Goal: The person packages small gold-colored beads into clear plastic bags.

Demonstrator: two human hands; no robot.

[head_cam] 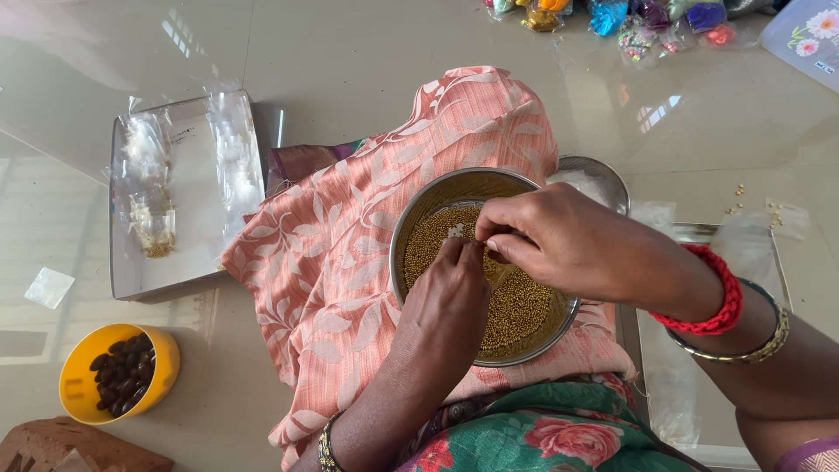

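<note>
A round steel bowl (418, 212) full of tiny golden beads (520, 306) rests on my lap, on peach cloth with a white leaf print (332, 253). My left hand (446, 310) reaches into the bowl from below with its fingertips pinched together over the beads. My right hand (559, 240) comes in from the right, and its thumb and fingers pinch something small right against the left fingertips. What sits between the fingertips is too small to make out. Red and gold bangles circle my right wrist.
A flat steel tray (188, 262) with clear plastic packets lies at the left. A yellow bowl (162, 367) of dark oval beads stands at the lower left. A second steel bowl (603, 179) peeks out behind the first. Colourful bead packets (612, 17) lie at the top. Another tray (699, 232) is at the right.
</note>
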